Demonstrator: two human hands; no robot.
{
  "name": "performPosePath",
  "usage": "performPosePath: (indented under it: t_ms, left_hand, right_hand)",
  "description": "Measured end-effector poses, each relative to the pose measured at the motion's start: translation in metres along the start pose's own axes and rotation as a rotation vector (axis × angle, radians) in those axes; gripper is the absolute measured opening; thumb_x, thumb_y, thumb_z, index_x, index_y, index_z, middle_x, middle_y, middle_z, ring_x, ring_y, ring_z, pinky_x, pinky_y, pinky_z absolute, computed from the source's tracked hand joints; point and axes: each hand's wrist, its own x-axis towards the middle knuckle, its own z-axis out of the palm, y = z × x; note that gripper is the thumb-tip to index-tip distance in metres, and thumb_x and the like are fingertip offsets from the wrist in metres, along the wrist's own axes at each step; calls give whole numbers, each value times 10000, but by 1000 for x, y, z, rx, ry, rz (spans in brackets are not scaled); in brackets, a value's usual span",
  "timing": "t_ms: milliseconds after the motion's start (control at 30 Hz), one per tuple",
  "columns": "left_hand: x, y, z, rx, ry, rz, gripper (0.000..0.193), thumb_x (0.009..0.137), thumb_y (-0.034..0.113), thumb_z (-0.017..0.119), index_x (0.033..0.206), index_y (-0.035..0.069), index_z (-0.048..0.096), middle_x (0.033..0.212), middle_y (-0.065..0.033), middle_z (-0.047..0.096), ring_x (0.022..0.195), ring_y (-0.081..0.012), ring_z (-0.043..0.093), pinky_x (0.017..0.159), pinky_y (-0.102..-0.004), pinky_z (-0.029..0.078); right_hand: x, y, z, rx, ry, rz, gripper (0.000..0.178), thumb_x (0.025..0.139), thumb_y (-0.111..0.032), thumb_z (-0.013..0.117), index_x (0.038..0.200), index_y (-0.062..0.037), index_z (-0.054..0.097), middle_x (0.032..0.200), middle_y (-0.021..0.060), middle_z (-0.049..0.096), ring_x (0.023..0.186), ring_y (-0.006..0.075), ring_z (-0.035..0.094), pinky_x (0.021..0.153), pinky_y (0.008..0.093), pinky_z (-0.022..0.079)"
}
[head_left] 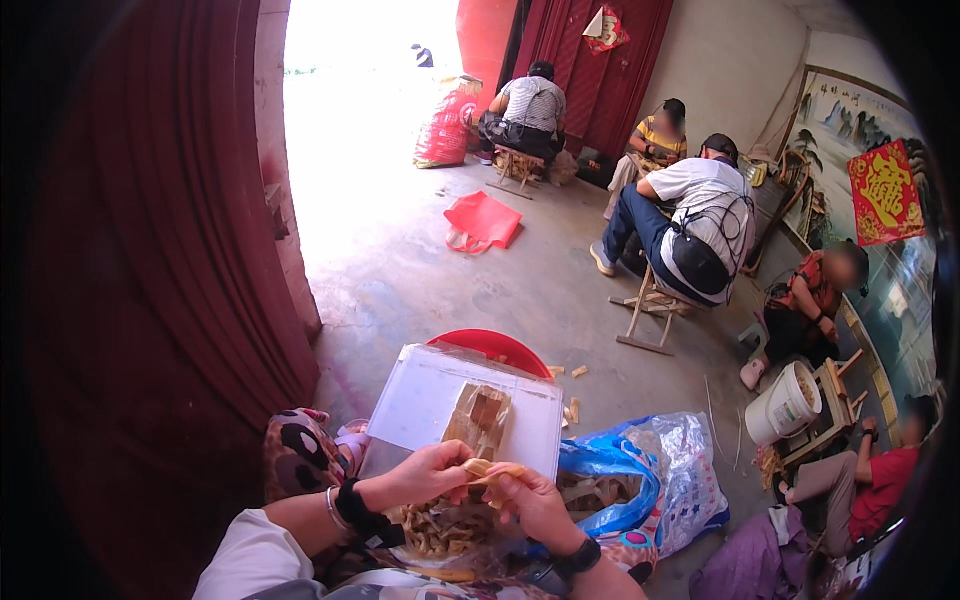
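Note:
Between my two hands is a pale yellow, folded strip (492,470), its material hard to make out. My left hand (428,474) pinches one end, and my right hand (537,508) grips the other with thumb and fingers. Just beyond them lies a white board or flat box (408,388), resting over a red basin (508,346). On the white surface sits a brown block (487,410) in clear plastic. Below my hands, many twisted tan pieces (440,532) lie in clear plastic on my lap, partly covered by my wrists.
To the right stands an open blue and clear plastic bag (622,512) with tan strips inside. Loose tan pieces (572,408) are scattered on the floor. Farther off lie a red bag (482,222) and a white bucket (785,405). Several people sit along the right and back.

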Motion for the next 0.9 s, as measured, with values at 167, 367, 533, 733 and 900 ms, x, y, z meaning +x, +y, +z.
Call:
performPosePath:
  t_ms: [167, 367, 533, 733, 900]
  left_hand:
    - [-9, 17, 20, 862, 59, 825, 250, 768, 31, 589, 994, 25, 483, 1106, -177, 526, 737, -261, 593, 622, -290, 497]
    - [-9, -3, 11, 738, -10, 524, 234, 806, 63, 613, 1011, 13, 512, 985, -154, 569, 830, -303, 602, 703, -350, 500]
    - [-1, -8, 16, 759, 120, 499, 168, 809, 69, 642, 942, 16, 554, 867, -142, 591, 786, -316, 604, 673, -359, 496]
    - [-1, -13, 17, 722, 197, 439, 179, 754, 6, 656, 908, 8, 565, 777, -151, 567, 690, -325, 578, 610, -352, 480]
    - [-2, -12, 24, 571, 237, 327, 173, 760, -7, 639, 913, -2, 557, 753, -131, 543, 661, -281, 564, 594, -312, 464]
  right_hand:
    - [8, 10, -9, 333, -94, 154, 222, 956, -189, 533, 1140, -66, 542, 815, 14, 594, 611, 53, 552, 470, 160, 443]
    - [9, 21, -4, 262, -53, 174, 283, 905, -207, 618, 1134, -61, 537, 858, 22, 614, 613, 61, 552, 521, 176, 456]
    - [4, 16, 1, -224, 106, 63, 364, 872, -226, 670, 1164, -34, 569, 917, 11, 631, 687, 39, 553, 593, 180, 462]
    - [9, 24, -2, -394, 41, -113, 354, 885, -213, 639, 1190, -53, 560, 832, -23, 585, 678, 26, 506, 598, 180, 434]
    - [4, 20, -6, -512, 50, -118, 347, 856, -167, 642, 1172, -51, 558, 870, 1, 595, 726, 70, 546, 663, 215, 471]
